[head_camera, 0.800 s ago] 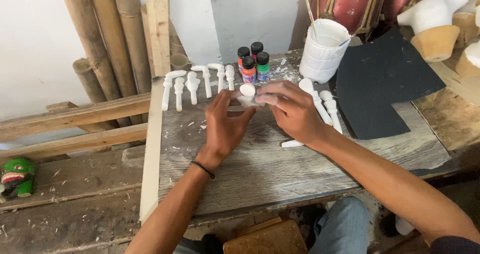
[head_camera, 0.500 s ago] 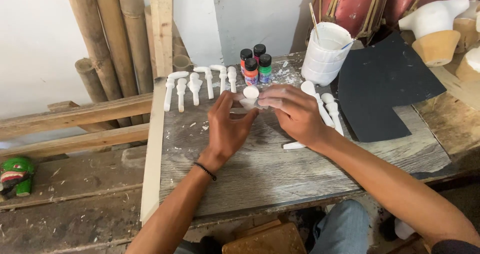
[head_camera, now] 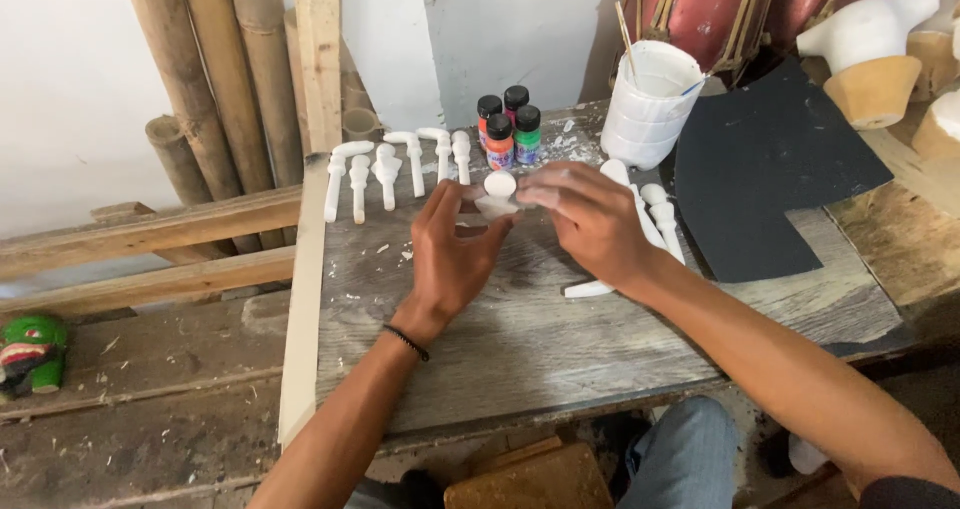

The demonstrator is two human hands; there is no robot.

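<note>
White carved peg (head_camera: pixel 499 194), pinched between the fingertips of the left hand (head_camera: pixel 455 249) and right hand (head_camera: pixel 590 219) above the grey workbench (head_camera: pixel 520 339), near the paint bottles (head_camera: pixel 510 129); apparently mid-inspection, requiring a steady two-handed hold.

A small white carved piece (head_camera: pixel 497 193) is pinched between left hand (head_camera: pixel 455 249) and right hand (head_camera: pixel 592 219). White pegs (head_camera: pixel 390 165) are laid beyond the grip; paint bottles (head_camera: pixel 509 129) just behind it.
</note>
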